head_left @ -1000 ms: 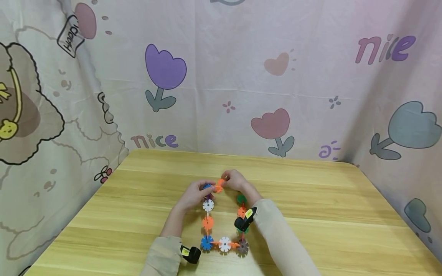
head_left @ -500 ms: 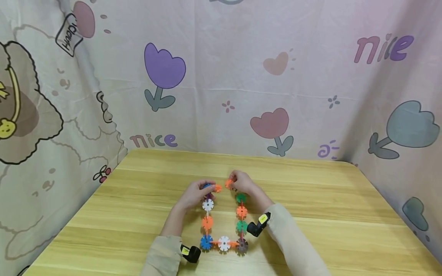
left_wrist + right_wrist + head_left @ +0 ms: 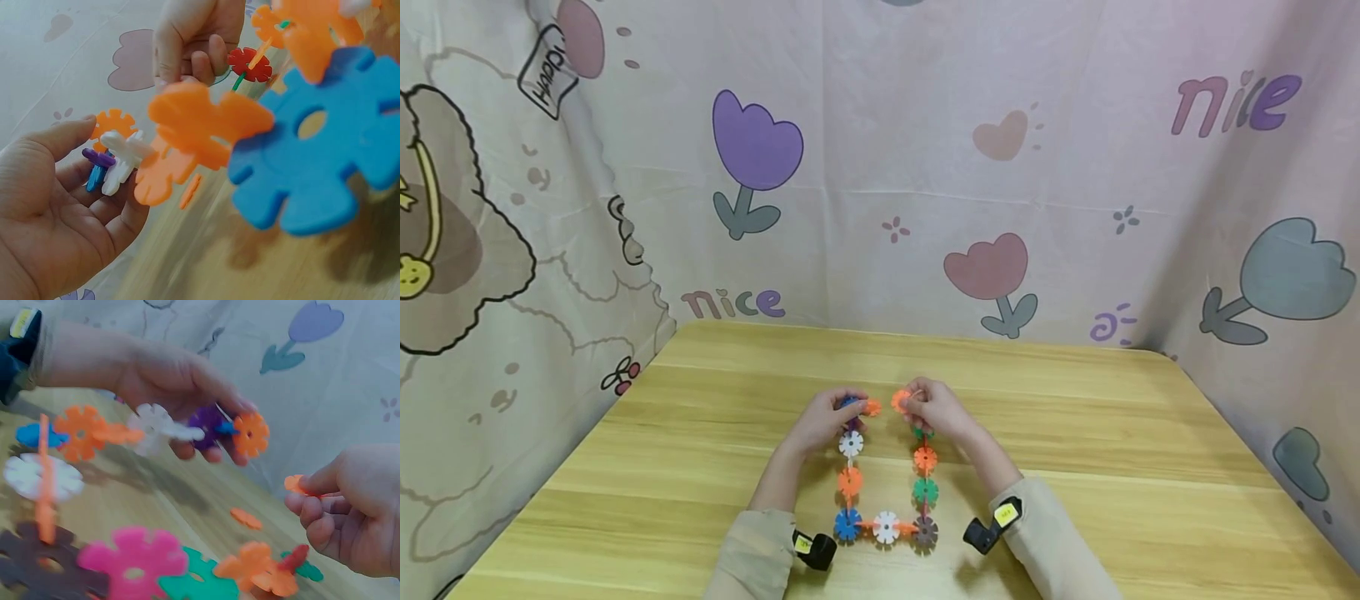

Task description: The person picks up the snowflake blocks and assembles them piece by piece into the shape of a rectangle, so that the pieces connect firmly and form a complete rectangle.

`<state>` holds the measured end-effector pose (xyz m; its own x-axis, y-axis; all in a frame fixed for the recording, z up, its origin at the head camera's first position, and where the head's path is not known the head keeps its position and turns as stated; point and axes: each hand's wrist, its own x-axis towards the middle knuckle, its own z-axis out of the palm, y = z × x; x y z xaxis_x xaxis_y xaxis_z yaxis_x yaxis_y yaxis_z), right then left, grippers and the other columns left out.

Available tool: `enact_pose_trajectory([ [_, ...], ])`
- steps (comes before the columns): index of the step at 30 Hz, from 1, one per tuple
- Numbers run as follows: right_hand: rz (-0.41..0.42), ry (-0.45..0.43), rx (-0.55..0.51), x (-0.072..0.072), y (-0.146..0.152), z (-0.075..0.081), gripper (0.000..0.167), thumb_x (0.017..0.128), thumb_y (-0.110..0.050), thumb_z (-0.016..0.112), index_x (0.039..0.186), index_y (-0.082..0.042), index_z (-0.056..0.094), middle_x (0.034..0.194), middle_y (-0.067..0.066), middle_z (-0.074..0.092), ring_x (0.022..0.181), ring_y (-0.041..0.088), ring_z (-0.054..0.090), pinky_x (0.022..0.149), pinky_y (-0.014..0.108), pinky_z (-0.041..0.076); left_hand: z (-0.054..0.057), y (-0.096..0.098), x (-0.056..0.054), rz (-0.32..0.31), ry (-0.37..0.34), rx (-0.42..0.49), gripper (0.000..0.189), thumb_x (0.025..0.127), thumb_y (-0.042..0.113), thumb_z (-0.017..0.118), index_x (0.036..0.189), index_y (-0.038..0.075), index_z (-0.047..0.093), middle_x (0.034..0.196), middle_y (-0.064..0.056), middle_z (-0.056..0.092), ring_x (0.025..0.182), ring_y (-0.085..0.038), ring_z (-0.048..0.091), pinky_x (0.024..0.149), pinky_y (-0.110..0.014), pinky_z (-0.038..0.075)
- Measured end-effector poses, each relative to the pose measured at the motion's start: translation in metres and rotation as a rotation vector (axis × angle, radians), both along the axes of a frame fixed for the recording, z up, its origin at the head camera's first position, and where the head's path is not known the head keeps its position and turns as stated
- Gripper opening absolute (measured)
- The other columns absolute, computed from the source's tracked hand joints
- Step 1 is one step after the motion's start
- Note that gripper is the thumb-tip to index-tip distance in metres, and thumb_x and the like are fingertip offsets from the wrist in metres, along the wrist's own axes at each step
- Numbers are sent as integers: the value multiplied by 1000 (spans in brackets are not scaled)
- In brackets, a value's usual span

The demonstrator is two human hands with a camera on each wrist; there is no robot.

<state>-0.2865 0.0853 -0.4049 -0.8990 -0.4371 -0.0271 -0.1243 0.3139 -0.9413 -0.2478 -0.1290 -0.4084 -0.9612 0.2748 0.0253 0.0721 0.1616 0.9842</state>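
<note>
A chain of coloured, notched plastic snowflake discs forms a U shape, open at its far side. My left hand point(image 3: 826, 423) grips its far left end, around a blue disc point(image 3: 848, 403) and a purple disc point(image 3: 205, 427). An orange end disc point(image 3: 251, 435) sticks out past the fingertips. Apart from it, my right hand point(image 3: 942, 408) pinches a separate orange disc point(image 3: 900, 401) between thumb and fingers, above the far right end of the chain. A green disc point(image 3: 923, 433) there is partly covered by this hand.
The near side of the U holds a blue disc point(image 3: 847, 525), a white disc point(image 3: 886, 527) and a brown disc point(image 3: 926, 532), joined by orange ones. All lies on a wooden table point(image 3: 700, 500), with a printed curtain point(image 3: 880, 167) behind. Another orange disc point(image 3: 245, 519) shows low between the hands.
My right hand has drawn its orange disc away from the left hand's orange end disc, to the right, and turned slightly, its wrist swinging outward. The left hand stays where it was.
</note>
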Motion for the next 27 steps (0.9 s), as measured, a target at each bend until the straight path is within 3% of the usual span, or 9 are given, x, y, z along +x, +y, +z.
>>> enact_pose_trajectory([
  [11, 2, -57, -148, 13, -8, 1, 30, 92, -9, 57, 117, 5, 49, 81, 29, 61, 52, 13, 50, 46, 25, 40, -1, 0, 1, -24, 6, 10, 36, 96, 17, 51, 120, -10, 50, 100, -29, 58, 79, -28, 62, 64, -26, 48],
  [18, 38, -83, -150, 33, -9, 29, 31, 93, -3, 52, 120, 9, 45, 87, 36, 58, 53, 13, 51, 47, 25, 44, 0, 0, 0, -16, 8, 11, 38, 96, 18, 52, 121, -10, 50, 101, -29, 57, 80, -28, 62, 67, -28, 50],
  [27, 58, -62, -148, 17, -10, 2, 35, 93, -7, 55, 123, 8, 47, 82, 32, 59, 51, 12, 50, 44, 24, 42, -1, 1, 0, 11, 0, -18, 34, 95, 18, 53, 118, -7, 53, 95, -27, 59, 77, -26, 62, 63, -26, 48],
])
